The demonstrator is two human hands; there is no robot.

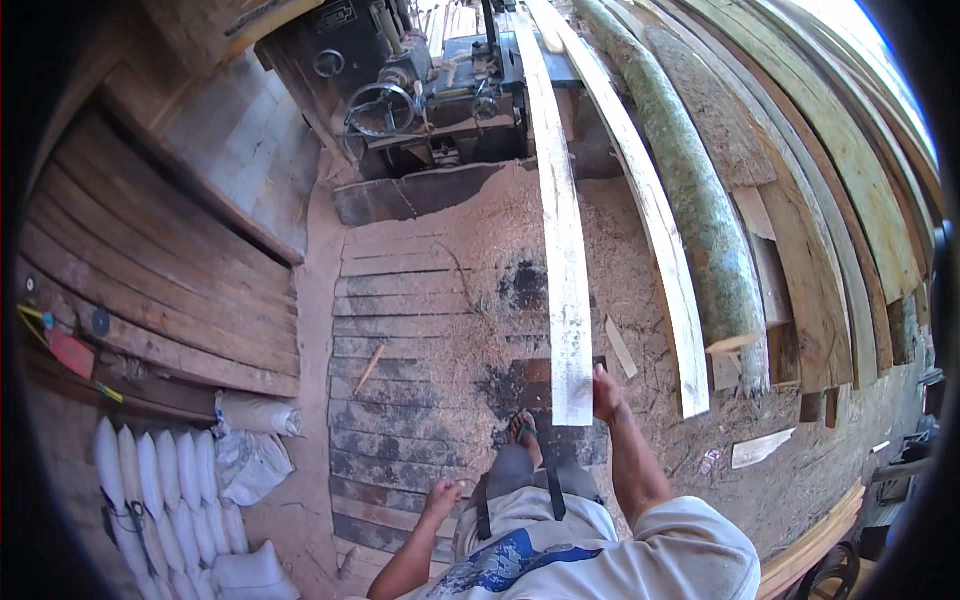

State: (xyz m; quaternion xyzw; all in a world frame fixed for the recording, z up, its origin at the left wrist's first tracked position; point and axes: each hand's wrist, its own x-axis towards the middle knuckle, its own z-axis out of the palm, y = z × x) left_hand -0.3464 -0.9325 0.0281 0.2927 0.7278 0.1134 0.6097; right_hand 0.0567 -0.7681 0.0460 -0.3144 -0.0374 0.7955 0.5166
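Observation:
A long, pale sawn plank [567,290] runs from the machine table down toward my body. My right hand [607,394] is closed at the plank's right edge near its close end; the fingers under it are partly hidden. My left hand [443,497] hangs beside my left hip with its fingers curled, and nothing shows in it. It is well apart from the plank. The plank's far end lies by the dark saw machine [385,108] with handwheels. A second pale board [665,220] lies to the right of the plank.
A bark-covered log [692,190] and stacked boards [800,200] fill the right side. Sawdust [505,215] is heaped before the machine and spread over the slatted floor [390,320]. Thick timbers [160,260] and filled white sacks [165,475] stand left. Wood offcuts [762,448] lie at right.

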